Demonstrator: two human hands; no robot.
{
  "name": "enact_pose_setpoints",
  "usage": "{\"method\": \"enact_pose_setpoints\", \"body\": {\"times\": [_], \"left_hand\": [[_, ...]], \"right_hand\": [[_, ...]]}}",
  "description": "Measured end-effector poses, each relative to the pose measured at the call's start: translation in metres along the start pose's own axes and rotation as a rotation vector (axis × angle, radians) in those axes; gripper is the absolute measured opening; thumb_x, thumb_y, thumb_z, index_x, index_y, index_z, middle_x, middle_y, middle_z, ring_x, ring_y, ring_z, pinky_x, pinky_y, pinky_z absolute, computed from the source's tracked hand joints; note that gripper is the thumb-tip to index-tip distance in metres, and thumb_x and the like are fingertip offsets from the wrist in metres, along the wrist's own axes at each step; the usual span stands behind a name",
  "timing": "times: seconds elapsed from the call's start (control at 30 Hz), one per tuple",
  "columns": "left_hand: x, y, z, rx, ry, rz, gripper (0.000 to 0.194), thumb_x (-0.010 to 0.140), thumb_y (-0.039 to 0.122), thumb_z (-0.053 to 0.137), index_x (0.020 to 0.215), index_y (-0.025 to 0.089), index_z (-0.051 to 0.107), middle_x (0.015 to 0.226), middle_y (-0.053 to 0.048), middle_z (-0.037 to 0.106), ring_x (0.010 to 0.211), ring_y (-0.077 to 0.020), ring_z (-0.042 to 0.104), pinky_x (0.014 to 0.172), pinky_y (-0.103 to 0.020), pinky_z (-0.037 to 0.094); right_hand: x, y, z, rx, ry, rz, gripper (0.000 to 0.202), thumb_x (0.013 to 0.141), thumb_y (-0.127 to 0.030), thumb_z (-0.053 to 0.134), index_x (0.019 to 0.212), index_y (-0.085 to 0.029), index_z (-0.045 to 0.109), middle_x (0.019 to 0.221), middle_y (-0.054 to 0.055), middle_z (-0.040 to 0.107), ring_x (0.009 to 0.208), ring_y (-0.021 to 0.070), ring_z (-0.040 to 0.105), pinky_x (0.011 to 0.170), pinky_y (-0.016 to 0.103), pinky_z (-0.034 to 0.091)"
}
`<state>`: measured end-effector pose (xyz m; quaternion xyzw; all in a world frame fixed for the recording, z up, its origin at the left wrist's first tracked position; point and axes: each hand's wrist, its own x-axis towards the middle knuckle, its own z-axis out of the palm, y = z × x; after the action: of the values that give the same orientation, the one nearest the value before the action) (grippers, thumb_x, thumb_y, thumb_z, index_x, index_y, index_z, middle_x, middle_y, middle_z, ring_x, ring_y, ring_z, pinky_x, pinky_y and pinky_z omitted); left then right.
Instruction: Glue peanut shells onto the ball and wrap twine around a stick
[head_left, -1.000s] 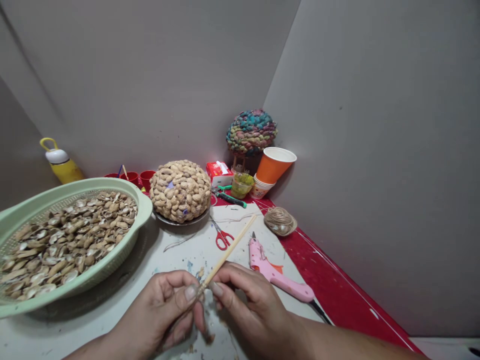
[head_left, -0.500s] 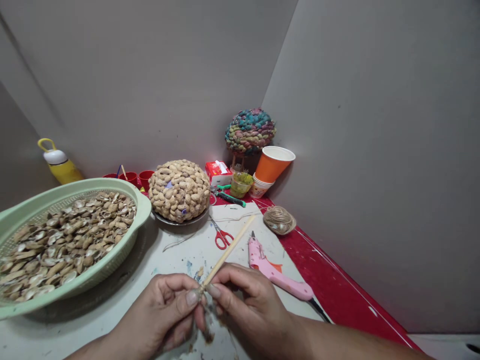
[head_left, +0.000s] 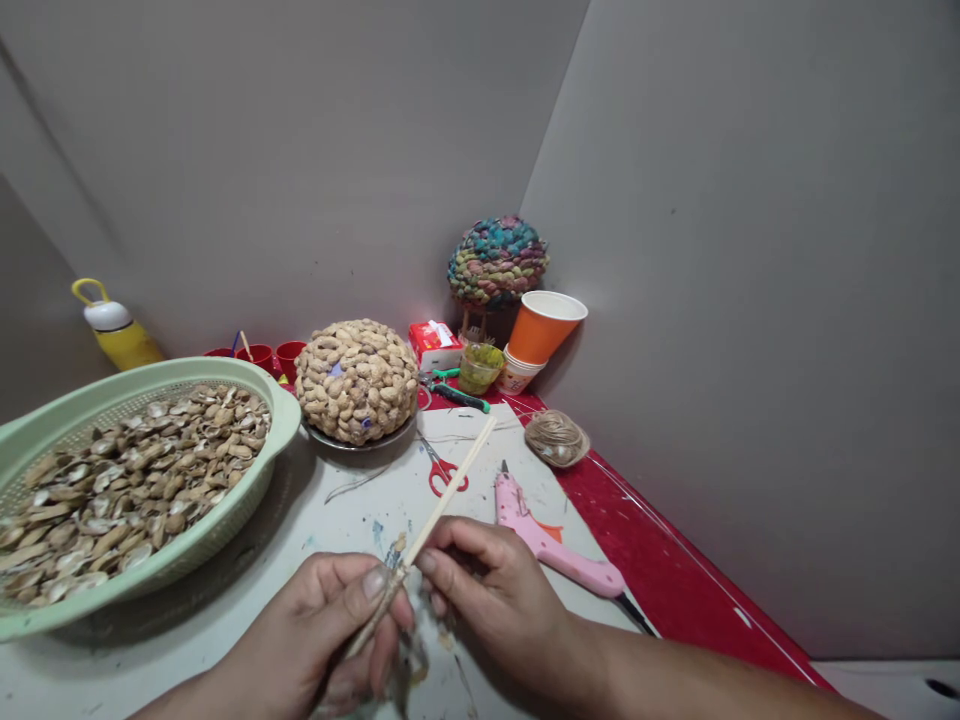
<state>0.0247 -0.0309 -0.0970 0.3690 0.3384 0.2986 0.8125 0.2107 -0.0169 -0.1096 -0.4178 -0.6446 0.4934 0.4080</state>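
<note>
A pale wooden stick [head_left: 452,487] slants up and away from between my hands, its lower part wrapped in twine. My left hand [head_left: 337,615] is closed on that wrapped lower part, thumb on top. Beside it, my right hand [head_left: 499,590] pinches at the upper end of the wrapping with thumb and forefinger; whether it grips the stick or the thin twine is too small to tell. Behind the stick lie red-handled scissors [head_left: 448,477]. A pink glue gun [head_left: 559,550] rests to the right of my right hand, and a ball of twine [head_left: 557,438] sits beyond it.
At the left stands a green basket [head_left: 281,415] of peanut shells. A peanut-covered ball [head_left: 356,382] sits on a metal dish. Farther back are a multicoloured ball [head_left: 499,262], orange paper cups [head_left: 544,328], a small tub [head_left: 481,368], green-handled pliers [head_left: 461,397] and a yellow bottle [head_left: 124,335].
The stick has shifted slightly left and down, and more of its twine-wrapped part shows. My right hand has turned a little, its fingers drawn slightly away from my left thumb.
</note>
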Motion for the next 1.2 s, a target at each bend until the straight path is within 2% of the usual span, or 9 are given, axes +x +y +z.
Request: {"method": "enact_pose_setpoints", "body": {"times": [0.1, 0.2, 0.3, 0.43, 0.5, 0.7, 0.87, 1.07, 1.2], "left_hand": [[0.001, 0.002, 0.001, -0.039, 0.013, -0.004, 0.036, 0.084, 0.048, 0.061, 0.076, 0.014, 0.067, 0.043, 0.004, 0.050, 0.030, -0.0016, 0.019, 0.030, -0.016, 0.014], [0.003, 0.000, 0.000, -0.055, 0.014, 0.019, 0.033, 0.085, 0.045, 0.061, 0.078, 0.013, 0.067, 0.046, 0.004, 0.052, 0.030, -0.0015, 0.019, 0.030, -0.015, 0.015], [0.005, -0.004, -0.002, -0.029, 0.030, 0.065, 0.033, 0.087, 0.044, 0.059, 0.079, 0.013, 0.067, 0.047, 0.003, 0.053, 0.031, -0.0020, 0.021, 0.031, -0.015, 0.016], [0.004, -0.009, -0.005, 0.046, 0.026, 0.086, 0.044, 0.091, 0.046, 0.052, 0.065, 0.012, 0.062, 0.036, 0.007, 0.038, 0.029, -0.0028, 0.020, 0.033, -0.017, 0.015], [0.004, -0.009, -0.005, 0.060, 0.029, 0.075, 0.046, 0.091, 0.048, 0.051, 0.064, 0.013, 0.062, 0.035, 0.008, 0.035, 0.029, -0.0029, 0.020, 0.033, -0.018, 0.014], [0.005, -0.003, -0.002, 0.003, 0.029, 0.050, 0.037, 0.089, 0.047, 0.054, 0.082, 0.012, 0.067, 0.045, 0.003, 0.052, 0.030, -0.0023, 0.021, 0.032, -0.016, 0.017], [0.003, 0.000, 0.001, -0.077, 0.009, 0.022, 0.033, 0.086, 0.045, 0.060, 0.077, 0.013, 0.067, 0.045, 0.003, 0.052, 0.030, -0.0012, 0.020, 0.030, -0.014, 0.016], [0.003, -0.002, -0.002, -0.127, 0.029, 0.039, 0.030, 0.086, 0.042, 0.061, 0.081, 0.013, 0.068, 0.052, 0.000, 0.059, 0.032, -0.0005, 0.021, 0.030, -0.013, 0.018], [0.007, -0.001, -0.007, -0.183, 0.085, 0.046, 0.028, 0.087, 0.039, 0.060, 0.083, 0.012, 0.068, 0.056, -0.002, 0.061, 0.033, -0.0010, 0.024, 0.031, -0.013, 0.020]], "right_hand": [[-0.002, -0.003, 0.000, 0.031, -0.006, 0.024, 0.034, 0.095, -0.041, 0.049, 0.073, -0.016, 0.057, 0.061, -0.001, 0.055, 0.053, 0.0101, 0.052, 0.050, 0.020, 0.041], [-0.005, -0.006, 0.000, 0.073, -0.019, 0.051, 0.038, 0.096, -0.045, 0.046, 0.077, -0.015, 0.059, 0.064, 0.000, 0.055, 0.053, 0.0096, 0.051, 0.049, 0.020, 0.040], [-0.006, -0.010, 0.001, 0.122, -0.025, 0.056, 0.033, 0.090, -0.046, 0.056, 0.084, -0.014, 0.062, 0.066, 0.001, 0.058, 0.055, 0.0099, 0.049, 0.051, 0.021, 0.040], [-0.001, -0.016, 0.005, 0.203, -0.019, 0.112, 0.032, 0.078, -0.044, 0.072, 0.078, -0.014, 0.060, 0.066, 0.000, 0.058, 0.057, 0.0095, 0.048, 0.053, 0.021, 0.039], [0.001, -0.016, 0.007, 0.253, -0.028, 0.152, 0.034, 0.077, -0.044, 0.074, 0.073, -0.015, 0.058, 0.062, -0.002, 0.055, 0.054, 0.0079, 0.046, 0.051, 0.019, 0.037], [0.001, -0.003, 0.009, 0.358, -0.077, 0.262, 0.036, 0.082, -0.049, 0.068, 0.079, -0.014, 0.062, 0.056, -0.002, 0.057, 0.045, 0.0060, 0.046, 0.044, 0.017, 0.038], [0.003, 0.002, 0.007, 0.421, -0.054, 0.290, 0.039, 0.079, -0.051, 0.070, 0.078, -0.013, 0.061, 0.060, 0.000, 0.061, 0.041, 0.0051, 0.047, 0.039, 0.015, 0.038], [0.003, -0.002, 0.005, 0.389, 0.006, 0.291, 0.043, 0.084, -0.051, 0.064, 0.104, -0.013, 0.062, 0.063, 0.000, 0.064, 0.041, 0.0066, 0.050, 0.039, 0.017, 0.039], [0.002, -0.006, 0.002, 0.443, 0.012, 0.273, 0.048, 0.084, -0.053, 0.063, 0.110, -0.013, 0.061, 0.067, 0.002, 0.065, 0.043, 0.0087, 0.053, 0.040, 0.019, 0.041]]}}
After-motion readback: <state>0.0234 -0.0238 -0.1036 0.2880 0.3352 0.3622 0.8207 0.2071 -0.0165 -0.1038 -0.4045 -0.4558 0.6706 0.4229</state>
